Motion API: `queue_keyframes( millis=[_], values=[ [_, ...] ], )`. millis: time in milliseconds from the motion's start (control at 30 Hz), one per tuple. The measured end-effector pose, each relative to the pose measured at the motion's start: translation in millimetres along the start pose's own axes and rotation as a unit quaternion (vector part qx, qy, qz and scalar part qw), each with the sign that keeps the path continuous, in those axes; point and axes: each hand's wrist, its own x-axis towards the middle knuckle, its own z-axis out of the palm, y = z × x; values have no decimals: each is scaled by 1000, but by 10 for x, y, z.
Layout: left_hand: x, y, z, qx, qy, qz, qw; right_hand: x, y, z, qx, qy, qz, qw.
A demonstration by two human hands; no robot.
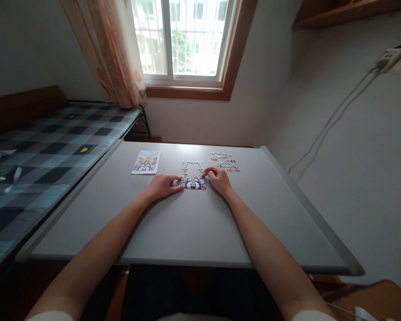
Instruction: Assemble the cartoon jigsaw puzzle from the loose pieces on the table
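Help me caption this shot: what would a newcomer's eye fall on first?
Likely the bright window at top centre. Next, mid-picture on the grey table, a puzzle with an open middle, the left hand and right hand at its sides, loose pieces to its right.

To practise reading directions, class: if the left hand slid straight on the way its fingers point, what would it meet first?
The left hand would meet the puzzle's left edge first; its fingers look right at that edge, though whether they touch is hard to judge.
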Motion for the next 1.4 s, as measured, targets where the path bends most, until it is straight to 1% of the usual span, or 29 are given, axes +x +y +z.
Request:
queue_keyframes(
  millis=[533, 633, 800, 933, 1200, 1400],
  values=[
    [0, -10, 11, -4, 4, 1, 1000, 3, -9, 5, 1, 3, 6, 1000],
    [0, -6, 6, -3, 2, 3, 1000, -1, 0, 12, 15, 9, -3, 1000],
    [4, 4, 1, 0, -2, -3, 1000, -20, -13, 27, 16, -25, -51, 998],
    [4, 4, 2, 0, -1, -5, 1000, -28, -34, 33, -22, -55, -58, 997],
    [1, 8, 1, 2, -2, -5, 1000, -20, -50, 35, -30, -57, -56, 996],
    [-2, 2, 0, -1, 0, 2, 1000, -53, -55, 46, -16, -67, -85, 994]
  ],
)
